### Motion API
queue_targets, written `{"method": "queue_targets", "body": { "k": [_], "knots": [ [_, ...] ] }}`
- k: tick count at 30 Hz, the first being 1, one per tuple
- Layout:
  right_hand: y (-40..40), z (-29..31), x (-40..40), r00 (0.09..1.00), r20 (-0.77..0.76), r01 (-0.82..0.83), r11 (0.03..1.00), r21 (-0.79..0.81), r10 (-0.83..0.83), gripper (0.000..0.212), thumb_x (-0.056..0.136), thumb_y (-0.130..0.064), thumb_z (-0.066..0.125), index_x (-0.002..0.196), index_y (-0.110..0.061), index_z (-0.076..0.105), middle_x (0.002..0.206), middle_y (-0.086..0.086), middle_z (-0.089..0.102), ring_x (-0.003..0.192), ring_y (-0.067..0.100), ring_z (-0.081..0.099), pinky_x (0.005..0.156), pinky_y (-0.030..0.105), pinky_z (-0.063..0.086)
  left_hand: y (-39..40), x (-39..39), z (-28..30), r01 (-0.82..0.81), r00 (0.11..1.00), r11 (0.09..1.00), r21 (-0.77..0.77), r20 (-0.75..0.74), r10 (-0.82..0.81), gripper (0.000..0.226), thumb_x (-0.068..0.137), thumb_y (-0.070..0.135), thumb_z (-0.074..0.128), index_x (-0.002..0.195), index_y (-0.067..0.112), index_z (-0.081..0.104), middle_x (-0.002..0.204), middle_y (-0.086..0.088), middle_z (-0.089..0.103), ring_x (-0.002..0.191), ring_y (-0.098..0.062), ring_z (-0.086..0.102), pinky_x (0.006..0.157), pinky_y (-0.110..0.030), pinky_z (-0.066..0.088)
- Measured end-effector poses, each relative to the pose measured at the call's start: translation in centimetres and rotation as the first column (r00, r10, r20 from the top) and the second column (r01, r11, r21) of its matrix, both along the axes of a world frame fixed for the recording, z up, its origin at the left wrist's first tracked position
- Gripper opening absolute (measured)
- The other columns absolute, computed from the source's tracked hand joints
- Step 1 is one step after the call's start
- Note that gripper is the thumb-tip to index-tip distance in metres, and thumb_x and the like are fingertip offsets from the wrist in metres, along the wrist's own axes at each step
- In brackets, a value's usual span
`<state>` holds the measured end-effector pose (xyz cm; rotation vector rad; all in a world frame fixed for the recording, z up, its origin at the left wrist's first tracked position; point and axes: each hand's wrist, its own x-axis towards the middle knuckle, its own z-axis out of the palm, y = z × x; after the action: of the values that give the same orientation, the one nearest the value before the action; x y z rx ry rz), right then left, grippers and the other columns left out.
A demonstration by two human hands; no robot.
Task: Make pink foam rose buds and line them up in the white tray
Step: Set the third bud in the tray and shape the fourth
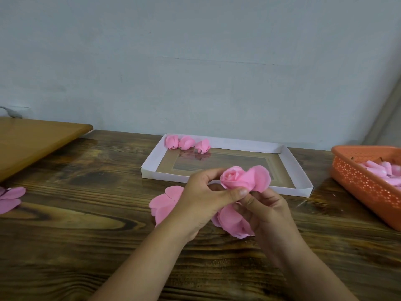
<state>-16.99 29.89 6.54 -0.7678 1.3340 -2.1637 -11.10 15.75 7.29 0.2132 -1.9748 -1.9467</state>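
Note:
A pink foam rose [243, 178] with a rolled centre and loose outer petals is held above the table in front of the white tray [291, 168]. My left hand [202, 199] pinches its base from the left with thumb and fingers. My right hand [268, 210] grips it from below, where more pink petals [232, 222] hang. Three finished pink buds [187, 143] lie in a row at the tray's far left corner.
Loose pink petals lie on the wooden table under my left hand [163, 203] and at the left edge [9, 198]. An orange perforated basket [364, 181] holding pink foam pieces stands at the right. A brown board [32, 140] lies at the back left.

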Motion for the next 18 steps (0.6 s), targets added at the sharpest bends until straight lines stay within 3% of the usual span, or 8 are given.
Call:
{"method": "queue_targets", "body": {
  "k": [2, 6, 10, 13, 18],
  "knots": [
    [0.02, -0.07, -0.01, 1.000, -0.016, 0.005, 1.000, -0.001, -0.005, 0.032, 0.076, -0.027, 0.078, 0.105, -0.015, 0.079, 0.109, 0.014, 0.076, 0.092, 0.024, 0.075, 0.069, 0.029, 0.060, 0.02, 0.07, -0.03, -0.005, 1.000, 1.000, -0.019, -0.007, 0.005, 0.046, 0.065, 0.042, 0.088, 0.110, 0.036, 0.077, 0.107, 0.006, 0.078, 0.104, -0.015, 0.073, 0.091, -0.048, 0.061],
    [0.00, -0.21, 0.01, 0.997, -0.073, 0.028, 0.999, 0.015, -0.027, 0.029, 0.084, -0.027, 0.074, 0.111, -0.018, 0.077, 0.113, 0.012, 0.075, 0.099, 0.026, 0.074, 0.071, 0.029, 0.061, 0.00, 0.22, 0.05, -0.025, 1.000, 1.000, -0.005, -0.010, 0.025, 0.030, 0.084, 0.024, 0.083, 0.113, 0.028, 0.076, 0.105, 0.004, 0.079, 0.104, -0.017, 0.073, 0.091, -0.048, 0.061],
    [-0.02, -0.39, -0.11, 0.991, -0.125, 0.037, 0.999, 0.017, -0.035, 0.027, 0.089, -0.027, 0.073, 0.114, -0.015, 0.075, 0.112, 0.013, 0.075, 0.097, 0.028, 0.074, 0.072, 0.030, 0.060, -0.05, 0.21, 0.08, -0.043, 0.999, 0.999, -0.027, -0.019, 0.043, 0.024, 0.085, 0.023, 0.082, 0.107, 0.029, 0.077, 0.102, 0.005, 0.079, 0.098, -0.014, 0.075, 0.087, -0.041, 0.063],
    [-0.10, -0.37, -0.22, 0.992, -0.118, 0.041, 0.999, 0.003, -0.040, 0.037, 0.086, -0.033, 0.077, 0.117, -0.014, 0.073, 0.115, 0.014, 0.074, 0.098, 0.028, 0.074, 0.070, 0.031, 0.060, -0.11, 0.17, 0.02, -0.063, 0.997, 0.996, -0.061, -0.044, 0.060, 0.021, 0.085, 0.022, 0.082, 0.103, 0.032, 0.078, 0.097, 0.005, 0.080, 0.094, -0.013, 0.075, 0.085, -0.044, 0.063],
    [0.12, -0.41, -0.66, 0.973, -0.157, 0.163, 0.986, -0.038, -0.167, 0.027, 0.088, -0.029, 0.071, 0.109, -0.012, 0.072, 0.107, 0.014, 0.075, 0.095, 0.027, 0.075, 0.073, 0.030, 0.059, 0.06, 0.20, 0.20, -0.068, 0.990, 0.991, -0.116, -0.129, 0.053, 0.036, 0.070, 0.042, 0.081, 0.105, 0.033, 0.078, 0.098, 0.005, 0.080, 0.095, -0.016, 0.076, 0.086, -0.048, 0.063]
  ]
}}
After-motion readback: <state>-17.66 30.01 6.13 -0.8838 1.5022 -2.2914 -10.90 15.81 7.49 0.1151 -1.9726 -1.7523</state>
